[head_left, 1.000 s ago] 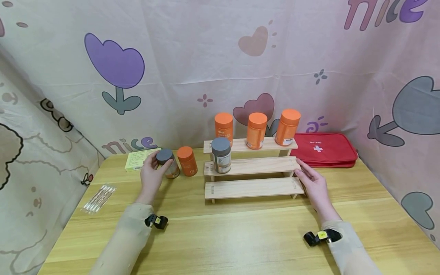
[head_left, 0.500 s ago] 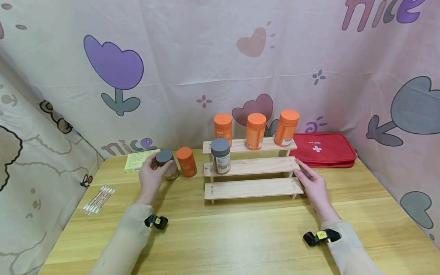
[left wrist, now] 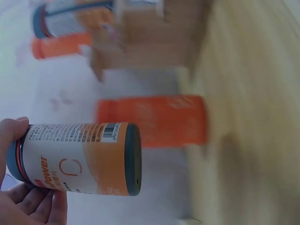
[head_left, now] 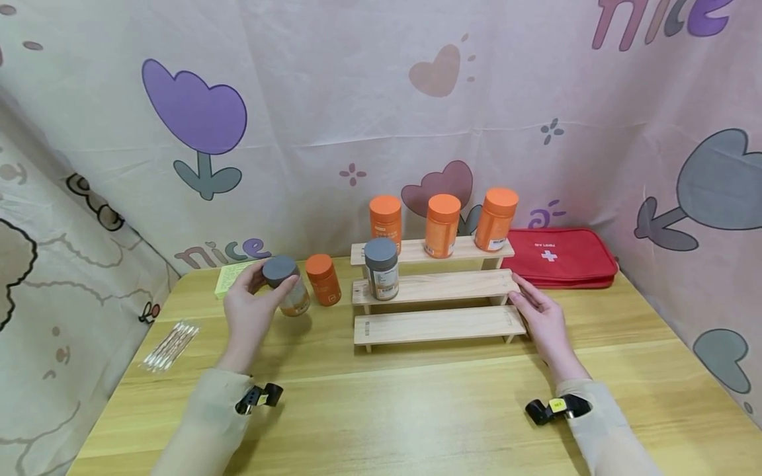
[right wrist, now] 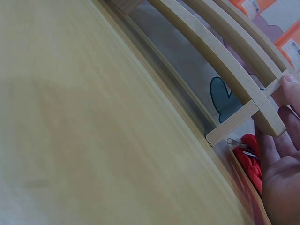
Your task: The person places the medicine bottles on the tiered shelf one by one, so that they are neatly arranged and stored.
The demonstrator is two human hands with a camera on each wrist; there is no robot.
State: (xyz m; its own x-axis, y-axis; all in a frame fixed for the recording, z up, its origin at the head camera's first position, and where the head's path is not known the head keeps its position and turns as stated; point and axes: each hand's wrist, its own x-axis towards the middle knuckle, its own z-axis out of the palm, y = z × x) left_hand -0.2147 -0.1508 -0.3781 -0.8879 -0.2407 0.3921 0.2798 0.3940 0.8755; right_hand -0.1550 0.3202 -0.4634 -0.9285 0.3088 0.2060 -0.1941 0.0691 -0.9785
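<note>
My left hand (head_left: pixel 251 316) grips a grey-capped supplement bottle (head_left: pixel 295 299) around its cap, thumb on one side and fingers on the other. In the left wrist view the bottle (left wrist: pixel 89 159) shows a white and orange label, and its base is off the table. Just right of it stands an orange supplement bottle (head_left: pixel 325 285). My right hand (head_left: pixel 543 318) holds the right end of a three-tier wooden rack (head_left: pixel 440 326), with the thumb against a tier's end in the right wrist view. Another grey-capped bottle (head_left: pixel 383 272) stands at the left of the middle tier.
On the top tier stand three orange bottles (head_left: pixel 443 228). A red first aid pouch (head_left: pixel 559 259) lies behind the rack's right end. At the left are a yellow-green box (head_left: pixel 227 277) and a clear pack of cotton swabs (head_left: pixel 171 345). A patterned curtain (head_left: pixel 321 99) hangs behind the table.
My left hand has lifted the grey-capped bottle off the table and drawn it slightly left and nearer. The right hand stays at the rack's end.
</note>
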